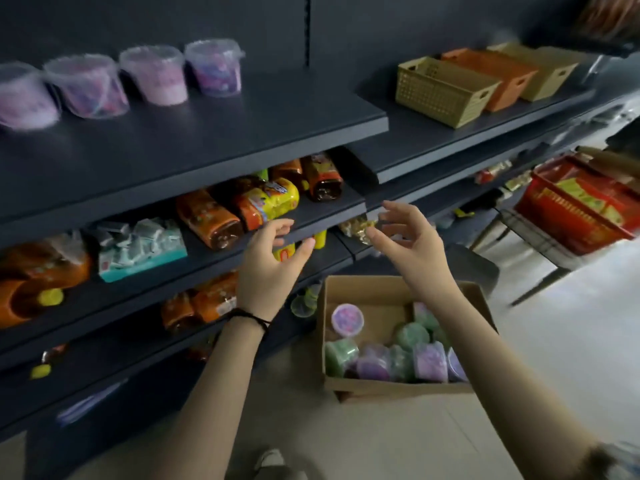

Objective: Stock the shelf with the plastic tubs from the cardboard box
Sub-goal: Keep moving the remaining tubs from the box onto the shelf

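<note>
Both forearms are seen bare from wrist almost to elbow, and the left hand (270, 268) and the right hand (412, 244) are uncovered. A thin black cord (247, 318), doubled into two strands, is worn round the left wrist. At the lower right edge a scrap of pale grey-blue sleeve (623, 457) is glimpsed by the right elbow, its pattern too blurred to be made out, and what appears to be a light-coloured shoe (270, 460) is shown at the bottom edge.
</note>
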`<state>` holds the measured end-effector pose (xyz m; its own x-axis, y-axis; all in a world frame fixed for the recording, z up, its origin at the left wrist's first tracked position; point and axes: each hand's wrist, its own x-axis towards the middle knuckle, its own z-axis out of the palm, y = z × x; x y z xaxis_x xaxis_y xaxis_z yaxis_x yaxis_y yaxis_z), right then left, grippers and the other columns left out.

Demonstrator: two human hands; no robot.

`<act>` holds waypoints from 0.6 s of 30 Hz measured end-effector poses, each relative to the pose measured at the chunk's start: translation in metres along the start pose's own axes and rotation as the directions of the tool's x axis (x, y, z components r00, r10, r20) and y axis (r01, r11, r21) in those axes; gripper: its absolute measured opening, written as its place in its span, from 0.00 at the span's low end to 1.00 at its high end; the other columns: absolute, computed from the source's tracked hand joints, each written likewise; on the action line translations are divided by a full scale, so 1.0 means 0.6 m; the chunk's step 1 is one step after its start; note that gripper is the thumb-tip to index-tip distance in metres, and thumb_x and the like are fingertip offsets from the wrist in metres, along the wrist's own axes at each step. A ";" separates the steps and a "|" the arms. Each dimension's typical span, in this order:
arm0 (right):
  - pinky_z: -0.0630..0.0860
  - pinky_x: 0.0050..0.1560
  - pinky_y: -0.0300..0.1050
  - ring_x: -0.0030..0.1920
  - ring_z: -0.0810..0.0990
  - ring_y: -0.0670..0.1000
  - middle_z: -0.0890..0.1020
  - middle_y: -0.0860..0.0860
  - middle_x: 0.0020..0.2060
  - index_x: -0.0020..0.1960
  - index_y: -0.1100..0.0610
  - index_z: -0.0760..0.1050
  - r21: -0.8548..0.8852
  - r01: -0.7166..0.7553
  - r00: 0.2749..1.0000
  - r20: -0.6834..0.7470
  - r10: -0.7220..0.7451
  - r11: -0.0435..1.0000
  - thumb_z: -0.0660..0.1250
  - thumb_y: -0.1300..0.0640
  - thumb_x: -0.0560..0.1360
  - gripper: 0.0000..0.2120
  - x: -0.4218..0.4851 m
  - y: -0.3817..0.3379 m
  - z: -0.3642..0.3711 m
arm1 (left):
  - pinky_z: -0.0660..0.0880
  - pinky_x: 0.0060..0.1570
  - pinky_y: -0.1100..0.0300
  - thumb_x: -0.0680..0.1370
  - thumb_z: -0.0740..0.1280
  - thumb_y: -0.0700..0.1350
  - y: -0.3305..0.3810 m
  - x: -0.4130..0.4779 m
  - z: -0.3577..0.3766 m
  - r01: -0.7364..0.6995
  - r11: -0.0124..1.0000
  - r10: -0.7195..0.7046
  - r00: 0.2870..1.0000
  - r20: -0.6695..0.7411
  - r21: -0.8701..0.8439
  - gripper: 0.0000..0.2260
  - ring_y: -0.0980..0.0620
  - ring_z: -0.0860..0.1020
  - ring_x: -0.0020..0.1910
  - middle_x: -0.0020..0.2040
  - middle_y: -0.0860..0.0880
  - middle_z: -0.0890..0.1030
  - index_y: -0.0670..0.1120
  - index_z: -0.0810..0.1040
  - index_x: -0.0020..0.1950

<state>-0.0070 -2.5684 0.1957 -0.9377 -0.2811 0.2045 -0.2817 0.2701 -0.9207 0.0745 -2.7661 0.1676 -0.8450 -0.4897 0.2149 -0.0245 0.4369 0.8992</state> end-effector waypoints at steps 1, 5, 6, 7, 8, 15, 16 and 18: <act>0.76 0.50 0.39 0.53 0.79 0.44 0.79 0.43 0.53 0.64 0.50 0.73 -0.017 -0.034 0.999 0.011 0.034 0.999 0.73 0.47 0.71 0.24 0.003 0.032 -0.013 | 0.72 0.48 0.64 0.74 0.70 0.55 -0.015 -0.001 0.033 0.021 0.998 -0.023 0.999 0.044 0.052 0.16 0.57 0.75 0.56 0.58 0.56 0.77 0.55 0.74 0.60; 0.77 0.55 0.42 0.55 0.79 0.45 0.79 0.46 0.57 0.65 0.52 0.73 -0.054 -0.228 0.972 0.046 0.231 0.972 0.74 0.50 0.71 0.24 0.011 0.176 -0.051 | 0.73 0.50 0.58 0.74 0.70 0.55 -0.084 -0.008 0.152 0.124 0.978 -0.155 0.969 0.190 0.166 0.18 0.55 0.74 0.56 0.58 0.55 0.76 0.53 0.73 0.62; 0.78 0.55 0.41 0.55 0.79 0.45 0.80 0.47 0.56 0.64 0.52 0.73 -0.060 -0.264 0.963 0.047 0.267 0.963 0.74 0.50 0.71 0.24 0.012 0.212 -0.056 | 0.74 0.50 0.58 0.74 0.70 0.54 -0.102 -0.008 0.179 0.164 0.975 -0.194 0.958 0.210 0.153 0.17 0.55 0.75 0.55 0.56 0.56 0.76 0.53 0.74 0.61; 0.78 0.54 0.40 0.54 0.80 0.45 0.80 0.47 0.55 0.63 0.51 0.74 -0.076 -0.305 0.950 0.041 0.309 0.949 0.75 0.51 0.70 0.23 0.013 0.256 -0.061 | 0.73 0.49 0.59 0.74 0.71 0.53 -0.125 -0.006 0.213 0.210 0.968 -0.238 0.944 0.231 0.138 0.17 0.56 0.75 0.54 0.55 0.56 0.76 0.53 0.74 0.60; 0.77 0.54 0.39 0.54 0.80 0.45 0.81 0.47 0.54 0.62 0.51 0.74 -0.094 -0.343 0.937 0.032 0.348 0.934 0.75 0.50 0.70 0.23 0.013 0.301 -0.065 | 0.73 0.49 0.60 0.73 0.71 0.52 -0.150 -0.003 0.248 0.254 0.959 -0.279 0.927 0.250 0.129 0.17 0.56 0.76 0.52 0.54 0.56 0.76 0.52 0.75 0.60; 0.75 0.45 0.35 0.45 0.80 0.45 0.80 0.42 0.45 0.53 0.49 0.73 -0.214 -0.529 0.808 0.171 0.564 0.821 0.78 0.51 0.67 0.20 -0.002 0.587 -0.049 | 0.74 0.56 0.55 0.71 0.76 0.49 -0.356 -0.031 0.440 0.547 0.816 -0.578 0.767 0.278 0.188 0.21 0.51 0.77 0.54 0.58 0.48 0.78 0.48 0.74 0.60; 0.74 0.44 0.33 0.45 0.79 0.45 0.79 0.40 0.44 0.53 0.49 0.73 -0.243 -0.534 0.786 0.211 0.581 0.810 0.78 0.52 0.66 0.20 -0.001 0.627 -0.039 | 0.74 0.59 0.53 0.70 0.76 0.49 -0.392 -0.039 0.462 0.588 0.780 -0.626 0.727 0.282 0.215 0.24 0.50 0.76 0.57 0.61 0.47 0.76 0.47 0.73 0.63; 0.75 0.47 0.33 0.48 0.79 0.47 0.80 0.41 0.48 0.58 0.49 0.74 -0.289 -0.548 0.728 0.298 0.617 0.785 0.79 0.52 0.65 0.24 0.004 0.708 -0.014 | 0.72 0.61 0.53 0.69 0.76 0.49 -0.462 -0.053 0.502 0.624 0.729 -0.685 0.670 0.286 0.283 0.28 0.48 0.73 0.62 0.65 0.46 0.73 0.46 0.71 0.66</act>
<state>-0.1309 -2.4464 -0.1920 -0.7958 -0.3124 -0.5187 0.2336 0.6318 -0.7391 -0.0525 -2.6441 -0.2031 -0.7024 -0.4112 -0.5810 -0.6960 0.2263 0.6814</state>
